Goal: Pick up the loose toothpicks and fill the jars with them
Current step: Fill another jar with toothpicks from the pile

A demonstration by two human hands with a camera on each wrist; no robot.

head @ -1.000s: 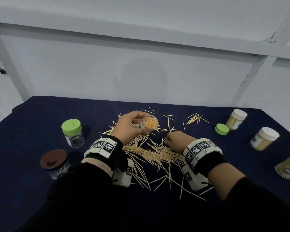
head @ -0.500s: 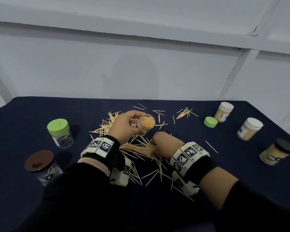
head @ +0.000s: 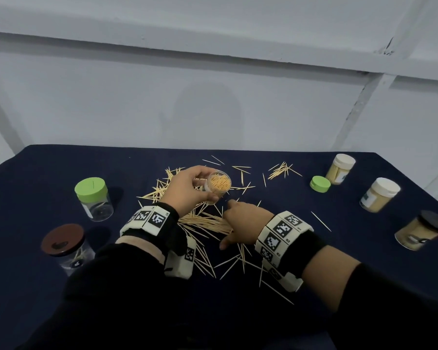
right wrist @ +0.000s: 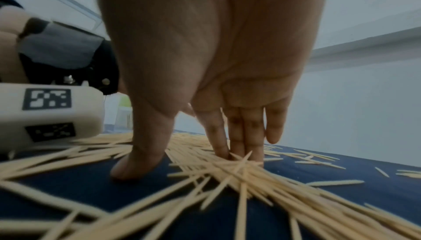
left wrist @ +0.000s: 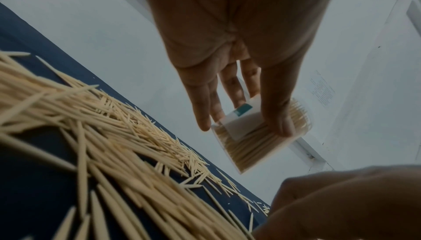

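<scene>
- The left hand (head: 187, 188) covers most of the open jar (head: 218, 184).
- Nearest toothpicks (left wrist: 68, 153) blur at 7 o'clock in both wrist views.

Pale grey-white wall (head: 137, 102) beyond the hands, crossed by a horizontal beam (head: 213, 50) high up. A slanted white post (head: 359, 107) beyond the right hand, another at the far left edge. Faint rounded shadow (head: 208, 117) on the wall. Dark navy cloth (head: 48, 168) over the table beneath. Dim, even light.
</scene>
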